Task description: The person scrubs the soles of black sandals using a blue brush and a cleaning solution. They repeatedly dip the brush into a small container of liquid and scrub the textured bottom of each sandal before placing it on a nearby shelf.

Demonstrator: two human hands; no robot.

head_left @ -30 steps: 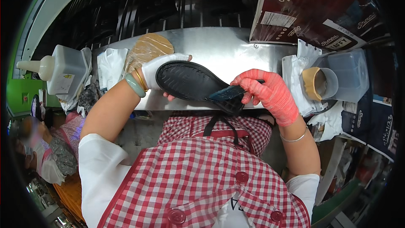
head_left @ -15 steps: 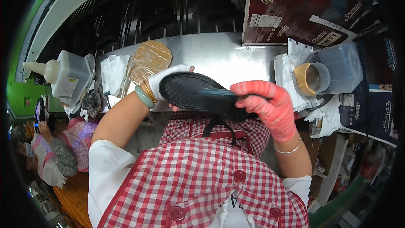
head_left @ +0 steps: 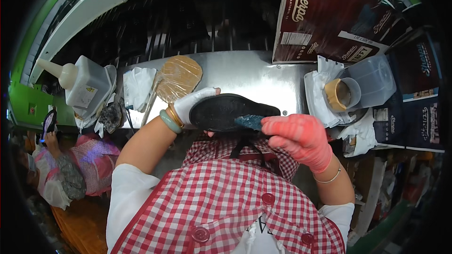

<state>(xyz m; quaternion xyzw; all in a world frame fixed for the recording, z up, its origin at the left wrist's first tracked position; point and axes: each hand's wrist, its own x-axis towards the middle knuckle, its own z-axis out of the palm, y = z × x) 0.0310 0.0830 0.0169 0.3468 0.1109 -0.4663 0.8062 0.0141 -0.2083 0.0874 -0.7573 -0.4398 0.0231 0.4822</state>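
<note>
In my left hand (head_left: pixel 194 105), which wears a white fingerless glove, lies a black shoe sole (head_left: pixel 212 113), gripped along its rounded left end. My right hand (head_left: pixel 299 136) wears a red knitted glove. Its fingers close on a blue brush (head_left: pixel 249 122) whose bristles touch or hover just over the middle of the sole; its handle is hidden in the fist. The sole's right end is partly covered by the right hand. It is held in front of my checked apron, at the near edge of the metal ledge (head_left: pixel 235 73).
A plastic-wrapped tan disc (head_left: pixel 179 79) and a white cloth (head_left: pixel 139 87) lie left, beside a squeeze bottle (head_left: pixel 84 82). At right stand a cup (head_left: pixel 349 94), a clear container (head_left: pixel 376 77) and cardboard (head_left: pixel 329 19). Dark rollers (head_left: pixel 188 19) run behind. A person (head_left: pixel 70 164) sits far left.
The brush has moved slightly down and right over the sole, along with my right hand. The sole now lies flatter toward me. The whole view has shifted a little.
</note>
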